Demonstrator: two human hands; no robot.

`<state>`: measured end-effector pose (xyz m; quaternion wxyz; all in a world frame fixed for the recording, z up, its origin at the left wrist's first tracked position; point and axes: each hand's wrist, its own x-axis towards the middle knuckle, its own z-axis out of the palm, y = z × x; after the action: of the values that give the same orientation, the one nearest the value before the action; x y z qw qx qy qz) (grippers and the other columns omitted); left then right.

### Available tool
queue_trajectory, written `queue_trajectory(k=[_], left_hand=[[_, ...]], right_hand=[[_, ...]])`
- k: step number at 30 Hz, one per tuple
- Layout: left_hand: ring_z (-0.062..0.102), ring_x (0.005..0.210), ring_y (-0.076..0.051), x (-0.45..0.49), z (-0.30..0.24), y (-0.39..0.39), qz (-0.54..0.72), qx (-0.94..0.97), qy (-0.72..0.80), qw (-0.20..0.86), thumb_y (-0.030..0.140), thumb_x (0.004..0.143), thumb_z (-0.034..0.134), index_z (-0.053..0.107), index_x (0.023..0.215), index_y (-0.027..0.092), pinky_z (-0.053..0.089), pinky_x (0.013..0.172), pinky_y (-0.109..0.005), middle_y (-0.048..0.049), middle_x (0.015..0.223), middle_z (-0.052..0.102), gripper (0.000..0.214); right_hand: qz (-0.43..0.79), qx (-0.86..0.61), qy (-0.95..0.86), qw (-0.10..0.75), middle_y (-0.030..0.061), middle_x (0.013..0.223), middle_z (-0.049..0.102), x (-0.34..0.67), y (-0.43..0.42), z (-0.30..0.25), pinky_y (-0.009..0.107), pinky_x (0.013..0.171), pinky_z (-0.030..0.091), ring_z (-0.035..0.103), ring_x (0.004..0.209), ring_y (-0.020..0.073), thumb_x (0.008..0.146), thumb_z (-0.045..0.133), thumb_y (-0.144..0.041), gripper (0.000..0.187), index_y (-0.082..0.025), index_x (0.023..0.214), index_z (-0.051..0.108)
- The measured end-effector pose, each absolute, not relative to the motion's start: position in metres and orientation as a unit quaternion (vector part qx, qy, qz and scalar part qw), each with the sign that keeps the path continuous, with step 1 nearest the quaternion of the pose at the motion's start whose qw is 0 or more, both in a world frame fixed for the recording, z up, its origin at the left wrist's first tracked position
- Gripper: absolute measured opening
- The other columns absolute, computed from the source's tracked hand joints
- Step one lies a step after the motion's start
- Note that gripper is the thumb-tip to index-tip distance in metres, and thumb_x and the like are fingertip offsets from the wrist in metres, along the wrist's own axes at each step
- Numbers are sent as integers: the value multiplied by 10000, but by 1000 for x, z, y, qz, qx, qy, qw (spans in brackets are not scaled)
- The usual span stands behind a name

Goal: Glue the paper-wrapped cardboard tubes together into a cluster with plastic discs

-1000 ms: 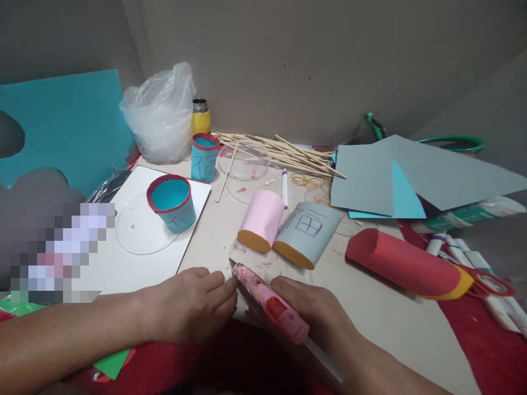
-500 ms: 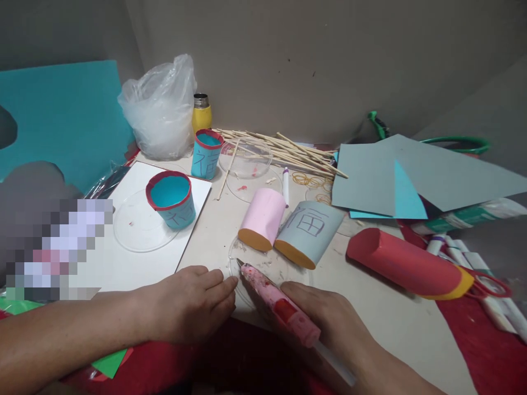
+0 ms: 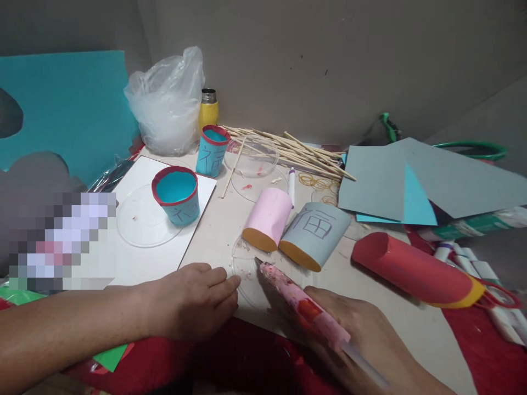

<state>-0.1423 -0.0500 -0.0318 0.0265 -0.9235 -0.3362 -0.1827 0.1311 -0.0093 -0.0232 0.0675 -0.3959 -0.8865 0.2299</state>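
Observation:
My right hand (image 3: 362, 334) grips a pink glue gun (image 3: 302, 304) with a red trigger, its metal tip resting on a clear plastic disc (image 3: 251, 274) on the table. My left hand (image 3: 193, 302) lies beside the disc's left edge, fingers curled, fingertips touching the rim. Just beyond the disc lie a pink paper tube (image 3: 267, 218) and a grey paper tube (image 3: 315, 233) with a character written on it, both with orange ends. A red paper roll (image 3: 411, 269) lies to the right.
Two teal cups with red rims (image 3: 177, 195) (image 3: 212, 149) stand on the left, one on a white board (image 3: 135, 241). Wooden sticks (image 3: 288, 148), rubber bands, a plastic bag (image 3: 168, 104), a yellow bottle (image 3: 208, 109), grey and teal paper (image 3: 432, 178), markers and scissors (image 3: 498, 296) lie around.
My right hand has drawn the glue gun to the right and slightly down, so its tip has moved across the clear disc. My left hand has stayed at the disc's edge.

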Motion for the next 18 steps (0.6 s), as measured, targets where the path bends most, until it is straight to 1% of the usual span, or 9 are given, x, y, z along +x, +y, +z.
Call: queue_trajectory(k=[4, 7, 10, 12, 15, 16, 18], left_hand=[[608, 624, -167, -141, -32, -50, -192, -919, -343, 3, 138, 988, 415, 625, 1070, 85, 508, 539, -318, -93, 868, 723, 232], [570, 584, -162, -140, -29, -48, -185, -919, -346, -21, 119, 973, 415, 621, 967, 113, 485, 513, -311, -65, 793, 686, 207], [540, 556, -163, -140, -26, -48, -180, -922, -342, -30, 115, 961, 423, 609, 878, 137, 468, 495, -309, -45, 725, 644, 205], [553, 565, -165, -140, -27, -48, -179, -923, -341, -24, 121, 966, 419, 621, 954, 113, 478, 506, -311, -53, 747, 658, 202], [587, 596, -166, -141, -30, -49, -184, -922, -340, 3, 130, 977, 423, 624, 1074, 70, 486, 520, -311, -82, 805, 697, 231], [601, 618, -168, -141, -31, -49, -185, -923, -337, 15, 130, 978, 428, 633, 1074, 70, 488, 527, -313, -100, 851, 718, 234], [622, 676, -172, -142, -33, -50, -185, -926, -327, 34, 128, 975, 440, 662, 1003, 98, 498, 552, -321, -124, 978, 748, 226]], right_hand=[[263, -363, -891, 73, 4, 686, 703, 121, -12, -24, 258, 526, 437, 633, 550, 152, 849, 541, -249, 96, -230, 763, 582], [293, -380, -874, 72, -12, 668, 695, 111, -15, -24, 253, 514, 408, 613, 540, 148, 788, 576, -234, 76, -235, 717, 550], [288, -386, -874, 65, -31, 616, 661, 106, -17, -25, 245, 493, 368, 575, 512, 136, 747, 605, -219, 101, -234, 683, 529], [279, -389, -876, 60, -23, 624, 666, 108, -17, -25, 249, 495, 365, 571, 515, 137, 771, 591, -220, 112, -231, 683, 522], [259, -386, -884, 55, -2, 673, 689, 118, -15, -23, 261, 520, 392, 602, 545, 148, 851, 524, -218, 123, -228, 730, 541], [250, -378, -890, 55, 4, 689, 694, 122, -15, -23, 265, 528, 400, 614, 556, 151, 860, 511, -215, 124, -228, 742, 548], [232, -365, -900, 59, 7, 712, 701, 129, -14, -22, 265, 531, 407, 629, 563, 151, 859, 506, -207, 120, -229, 753, 558]])
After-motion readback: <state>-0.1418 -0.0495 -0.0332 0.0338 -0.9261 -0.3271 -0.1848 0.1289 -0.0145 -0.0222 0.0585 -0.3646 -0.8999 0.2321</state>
